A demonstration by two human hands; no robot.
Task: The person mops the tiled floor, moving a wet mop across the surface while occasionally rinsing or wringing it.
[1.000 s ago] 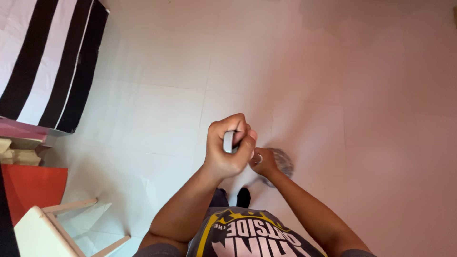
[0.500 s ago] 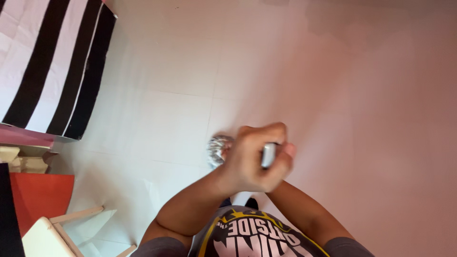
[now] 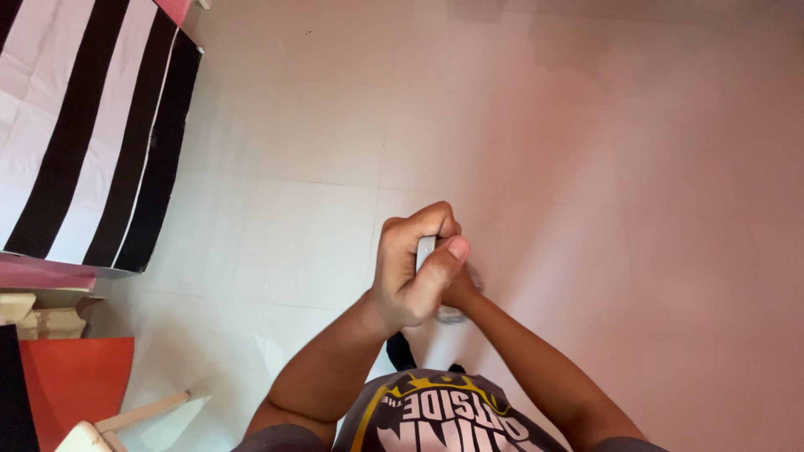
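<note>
My left hand (image 3: 414, 272) is closed around the top of a pale grey handle (image 3: 425, 249), seen almost end-on, with the thumb pressed over it. My right hand (image 3: 463, 291) sits just below and behind it, mostly hidden, and seems to grip the same handle lower down. A silvery, crinkled thing (image 3: 452, 315) peeks out under both hands, close to the white tiled floor (image 3: 586, 209). My dark shoe (image 3: 401, 351) shows beneath the left forearm.
A black-and-white striped cloth (image 3: 84, 125) covers a surface at the left, with a pink edge (image 3: 46, 272) below it. A red panel (image 3: 79, 377) and a white chair leg (image 3: 138, 414) stand at the lower left.
The hands swung to the right half a second ago, with the silvery thing showing to their left. They are now back near the centre, and the silvery thing lies under them.
</note>
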